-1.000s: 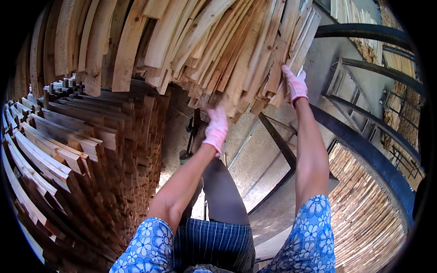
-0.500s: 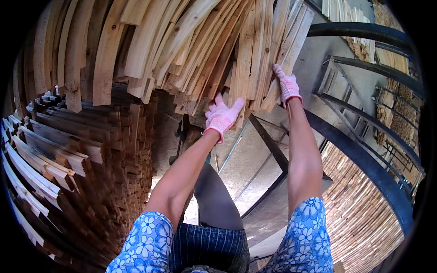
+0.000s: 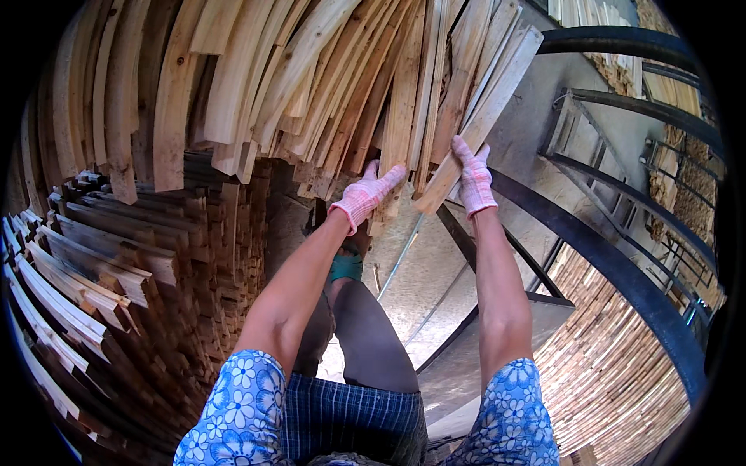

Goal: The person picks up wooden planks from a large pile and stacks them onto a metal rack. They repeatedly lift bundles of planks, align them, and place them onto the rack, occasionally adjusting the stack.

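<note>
Loose slat ends between two gloved hands: slip and pinch hazards

The right hand [image 3: 475,186] appears to pinch a pale wooden slat [image 3: 491,101], thumb across its lower part and fingers at its outer edge. The slat slants up and right from the hand, its lower end projecting below and left of the thumb. The left hand [image 3: 364,196] has its thumb extended toward the slat ends; whether its partly hidden fingers grip cannot be told. Above it hang closely packed wooden slats [image 3: 404,101] of uneven length. An off-centre hold near one end could let the pale slat twist; its neighbours, overlapping loosely, could slide down with it. Fingers between the ends could be pinched, and a dropped slat could strike the teal-covered foot [image 3: 346,267] below the left hand.
</note>
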Demonstrator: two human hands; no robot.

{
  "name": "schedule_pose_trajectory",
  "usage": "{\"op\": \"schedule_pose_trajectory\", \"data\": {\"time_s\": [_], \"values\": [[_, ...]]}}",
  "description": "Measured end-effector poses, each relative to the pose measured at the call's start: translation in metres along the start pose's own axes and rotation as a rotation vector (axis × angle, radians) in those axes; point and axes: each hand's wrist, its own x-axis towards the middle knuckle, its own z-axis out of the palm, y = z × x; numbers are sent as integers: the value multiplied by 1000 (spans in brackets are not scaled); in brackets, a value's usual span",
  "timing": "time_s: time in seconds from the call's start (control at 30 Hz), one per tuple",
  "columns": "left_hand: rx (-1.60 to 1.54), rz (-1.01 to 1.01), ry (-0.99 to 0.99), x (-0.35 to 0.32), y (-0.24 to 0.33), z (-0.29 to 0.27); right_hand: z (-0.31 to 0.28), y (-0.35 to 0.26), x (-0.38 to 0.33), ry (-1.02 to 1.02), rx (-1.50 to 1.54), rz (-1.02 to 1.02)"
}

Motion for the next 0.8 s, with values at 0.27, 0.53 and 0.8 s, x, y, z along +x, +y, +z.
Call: {"op": "schedule_pose_trajectory", "data": {"time_s": [0.27,0.53,0.8], "values": [[163,39,77,-67,42,5,12,-13,-39,-115,83,-130],[-35,-82,-17,-147,-48,-12,1,55,-127,-144,160,-12],[-932,-126,-52,-112,-155,-81,11,105,-102,-104,486,246]]}}
